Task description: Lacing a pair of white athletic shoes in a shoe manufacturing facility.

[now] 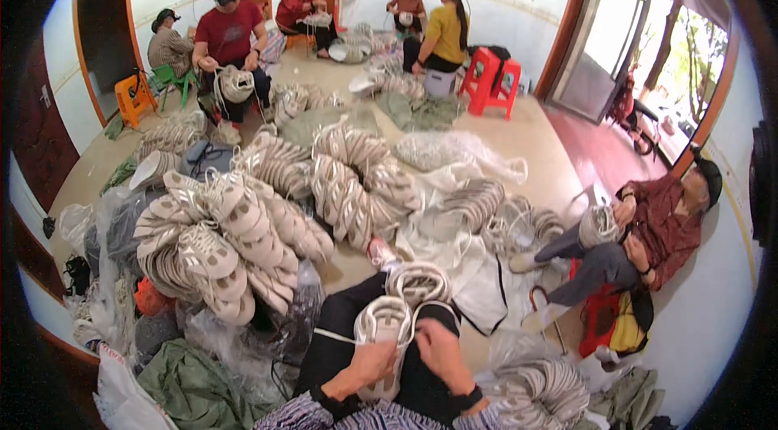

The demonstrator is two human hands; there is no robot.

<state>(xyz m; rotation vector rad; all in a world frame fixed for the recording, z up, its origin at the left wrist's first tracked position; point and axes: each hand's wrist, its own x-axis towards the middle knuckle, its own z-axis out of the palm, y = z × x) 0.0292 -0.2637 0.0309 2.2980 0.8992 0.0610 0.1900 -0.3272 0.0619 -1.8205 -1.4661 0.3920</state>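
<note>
Across my dark-trousered lap lies a beige shoe upper (382,321), its open collar facing away from me. My left hand (369,367) is closed on its near part, fingers over the lacing area. A white shoelace (331,338) sticks out to the left of the upper. On the right side the lace loops up and comes down to the bent fingers of my right hand (442,353), which pinch it just beside the upper. Another laced upper (418,283) rests beyond, by my knees. The fingertips of both hands are partly hidden.
Big bundles of nested shoe uppers (219,243) are heaped to the left, with more ahead and a coil (535,389) at lower right. Green cloth (190,381) and plastic bags lie around. A seated person (664,223) is at right; several others work farther back near red stools (491,77).
</note>
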